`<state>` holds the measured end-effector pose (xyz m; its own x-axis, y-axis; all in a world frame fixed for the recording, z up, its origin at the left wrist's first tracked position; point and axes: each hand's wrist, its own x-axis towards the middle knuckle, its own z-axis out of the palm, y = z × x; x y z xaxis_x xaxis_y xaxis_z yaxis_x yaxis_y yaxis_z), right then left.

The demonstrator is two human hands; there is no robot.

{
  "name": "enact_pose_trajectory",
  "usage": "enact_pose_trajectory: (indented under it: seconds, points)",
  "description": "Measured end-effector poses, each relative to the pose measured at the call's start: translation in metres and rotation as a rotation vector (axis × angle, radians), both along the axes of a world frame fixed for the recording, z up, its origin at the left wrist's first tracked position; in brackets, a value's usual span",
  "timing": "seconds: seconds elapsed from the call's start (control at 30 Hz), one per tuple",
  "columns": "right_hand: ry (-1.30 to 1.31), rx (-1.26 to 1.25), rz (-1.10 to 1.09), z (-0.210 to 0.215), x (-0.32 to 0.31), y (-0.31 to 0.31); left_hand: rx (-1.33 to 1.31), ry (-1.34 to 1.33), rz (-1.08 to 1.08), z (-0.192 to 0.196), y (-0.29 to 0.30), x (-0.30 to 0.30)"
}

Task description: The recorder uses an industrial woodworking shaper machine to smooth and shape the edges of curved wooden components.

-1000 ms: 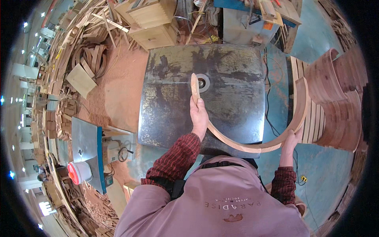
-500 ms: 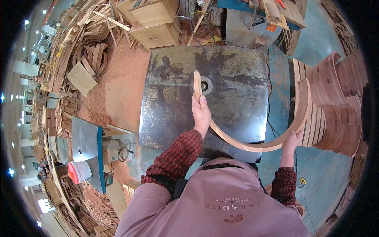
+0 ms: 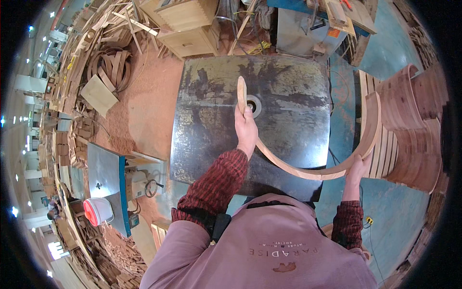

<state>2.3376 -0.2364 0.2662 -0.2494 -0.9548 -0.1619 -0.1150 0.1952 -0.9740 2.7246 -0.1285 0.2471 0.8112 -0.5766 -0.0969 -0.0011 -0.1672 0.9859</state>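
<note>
Fingers point(image 3: 238, 115) of L hand point(image 3: 247, 132) wrapped round curved wood strip point(image 3: 308, 174) nr its far end; R hand point(image 3: 355, 171) grips the R curve. Vs 1 sec ago, strip's slid fwd, so more of its L end lies past the spindle point(image 3: 250, 106); touching or not, can't tell. Strip's over metal bench point(image 3: 207, 139), R part overhanging. Slats point(image 3: 385, 154) & curved panels point(image 3: 417, 161) crowd R side, prob. tight; lidded bucket point(image 3: 102, 212) well off L.

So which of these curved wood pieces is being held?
The slim pale arc: the left hand grips near one end, the right hand further along. The wide reddish panels at right and the curved strips at upper left are untouched.
</note>
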Motion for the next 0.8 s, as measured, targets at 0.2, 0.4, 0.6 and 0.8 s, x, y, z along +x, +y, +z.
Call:
enact_pose_trajectory:
  seconds: [0.2, 0.4, 0.6, 0.8]
  points:
    - [0.044, -0.029, 0.011, -0.002, 0.015, -0.009, -0.001, -0.076, -0.005, 0.001, -0.020, 0.021]
    - [0.025, -0.083, 0.002, -0.014, 0.034, -0.025, 0.009, -0.029, 0.012, 0.007, -0.042, 0.042]
    - [0.089, -0.097, 0.027, -0.023, 0.051, -0.040, 0.066, -0.119, 0.006, 0.003, -0.064, 0.074]
    - [0.082, -0.163, -0.077, -0.038, 0.089, -0.055, 0.075, -0.175, 0.024, -0.007, -0.089, 0.115]
